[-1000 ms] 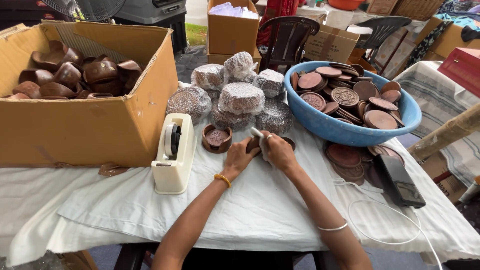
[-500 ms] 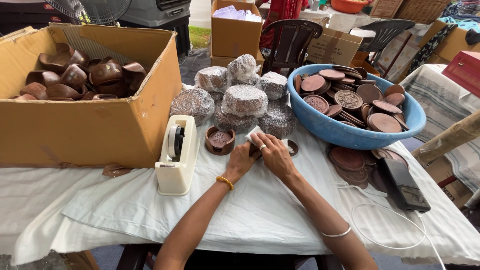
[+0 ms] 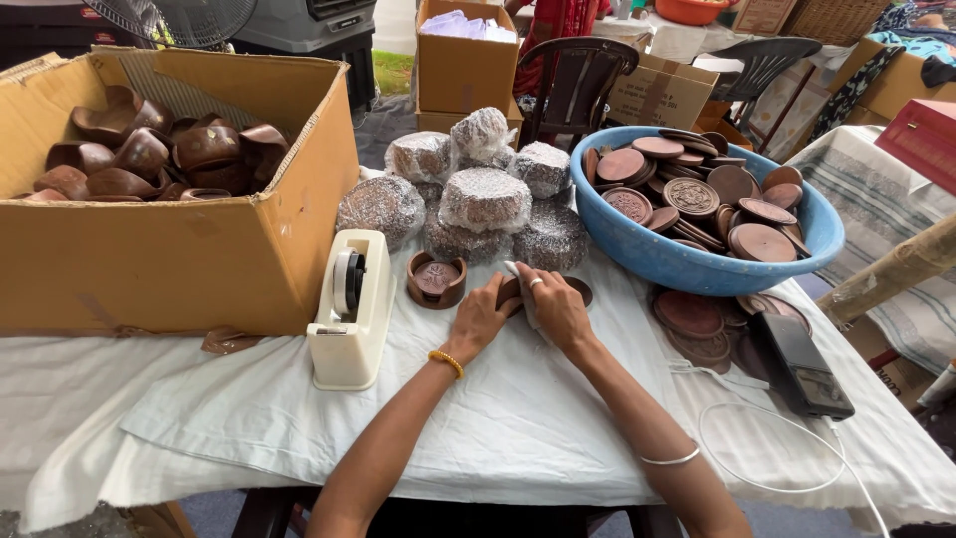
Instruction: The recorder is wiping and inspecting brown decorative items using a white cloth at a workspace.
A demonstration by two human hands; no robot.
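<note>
My left hand (image 3: 480,317) and my right hand (image 3: 557,304) meet over a brown wooden coaster stack (image 3: 576,290) on the white tablecloth (image 3: 498,428). Both hands grip it, and a strip of white foam wrap (image 3: 519,284) lies between my fingers and the wood. A gold bangle sits on my left wrist, a ring on my right hand. Just left of my hands stands a round wooden coaster holder (image 3: 436,279) with a carved disc inside.
A white tape dispenser (image 3: 350,307) stands at the left. Behind it is a cardboard box (image 3: 179,254) of brown wooden bowls. Foam-wrapped bundles (image 3: 484,197) pile at centre back. A blue basin (image 3: 687,261) of wooden discs, loose discs (image 3: 692,321) and a black device (image 3: 802,364) are at the right.
My hands have stayed on the coaster stack, shifting the wrap slightly around it. The view has moved a little closer.
</note>
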